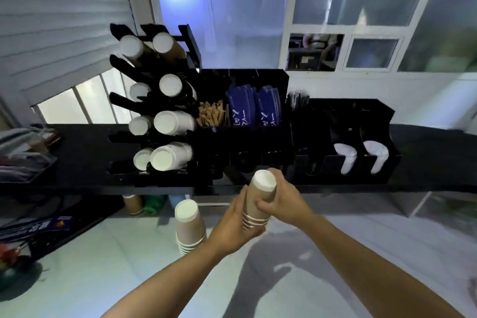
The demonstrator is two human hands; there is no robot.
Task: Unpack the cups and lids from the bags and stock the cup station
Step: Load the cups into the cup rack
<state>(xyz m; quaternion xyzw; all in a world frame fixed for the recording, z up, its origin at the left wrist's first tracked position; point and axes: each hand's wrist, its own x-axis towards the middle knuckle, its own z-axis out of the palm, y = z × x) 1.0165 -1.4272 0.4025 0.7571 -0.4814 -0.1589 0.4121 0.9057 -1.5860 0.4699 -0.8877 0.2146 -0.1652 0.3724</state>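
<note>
Head view: both arms reach toward the near edge of the black table (pixel 77 157). The left grip (pixel 233 224) curls round the lower, rimmed end of a stack of brown paper cups (pixel 259 193), and the right grip (pixel 284 201) wraps its upper part. The stack is tilted, with its white base up and pointing far.

A second stack of brown cups (pixel 189 224) stands just left of the hands, below the table's edge.

On the table at left, a black cup rack (pixel 121 99) holds several rows of stacked cups (pixel 170 155), white bases facing near. The middle organizer (pixel 245 142) carries brown sticks (pixel 211 113) and blue packets (pixel 254 108), with black straws (pixel 298 99) beside it. At right, a lid holder (pixel 384 116) has white lids (pixel 346 156) in its two right compartments.
</note>
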